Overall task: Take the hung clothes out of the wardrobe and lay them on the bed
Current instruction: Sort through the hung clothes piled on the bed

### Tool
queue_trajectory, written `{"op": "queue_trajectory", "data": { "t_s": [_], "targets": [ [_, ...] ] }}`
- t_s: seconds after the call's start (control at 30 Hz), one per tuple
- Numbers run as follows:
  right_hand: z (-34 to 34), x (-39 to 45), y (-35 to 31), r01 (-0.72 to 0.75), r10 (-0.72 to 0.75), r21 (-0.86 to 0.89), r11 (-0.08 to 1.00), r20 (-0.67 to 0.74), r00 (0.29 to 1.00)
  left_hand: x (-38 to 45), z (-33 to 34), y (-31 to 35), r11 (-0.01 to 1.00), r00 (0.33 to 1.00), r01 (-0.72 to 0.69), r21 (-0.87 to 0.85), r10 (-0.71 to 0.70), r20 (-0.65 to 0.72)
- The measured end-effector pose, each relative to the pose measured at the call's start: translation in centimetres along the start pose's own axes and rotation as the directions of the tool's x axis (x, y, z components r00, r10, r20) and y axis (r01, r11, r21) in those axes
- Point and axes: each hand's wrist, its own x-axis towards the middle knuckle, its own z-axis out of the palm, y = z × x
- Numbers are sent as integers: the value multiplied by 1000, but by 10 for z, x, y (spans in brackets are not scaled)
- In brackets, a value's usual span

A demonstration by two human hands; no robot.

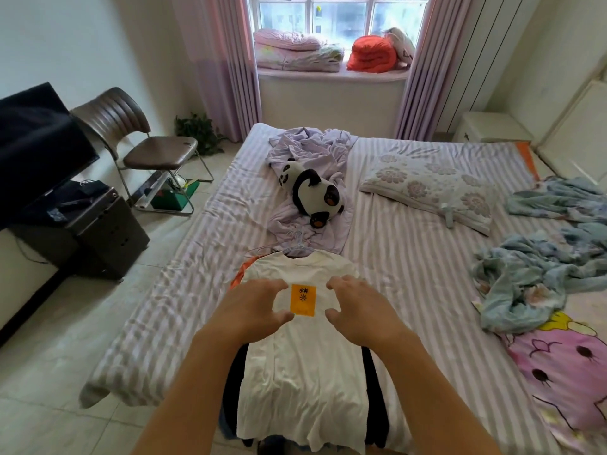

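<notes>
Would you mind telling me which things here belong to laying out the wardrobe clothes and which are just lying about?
Part of the job:
white T-shirt
hanger
dark and orange clothes beneath it
bed
left hand
right hand

Lying about:
panda toy
pillow
blue blanket
chair

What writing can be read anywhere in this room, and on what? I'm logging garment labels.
Orange patch on the white T-shirt: two small dark characters above a flower-like mark, too blurred to read.
Green box under the chair: no legible print.
Nothing else carries text.
</notes>
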Motion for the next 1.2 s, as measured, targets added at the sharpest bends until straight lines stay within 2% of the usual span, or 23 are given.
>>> {"op": "queue_trajectory", "data": {
  "t_s": [0.3,0.57,0.83,1.07,1.2],
  "targets": [
    [2,129,9,-64,65,14,998,-31,997,135,-10,-67,1000,999,-15,13,14,37],
    [7,241,41,-90,90,-11,996,-33,995,242,11,-108,999,994,41,17,-42,98],
    [46,338,102,-109,110,-28,994,37,993,344,73,-147,996,981,92,17,-93,169],
    [104,414,158,-179,173,46,983,113,979,428,134,-181,989,950,80,123,-112,291],
    [140,455,185,-252,239,65,966,156,958,464,168,-208,984,928,160,73,-175,328]
  ]
}}
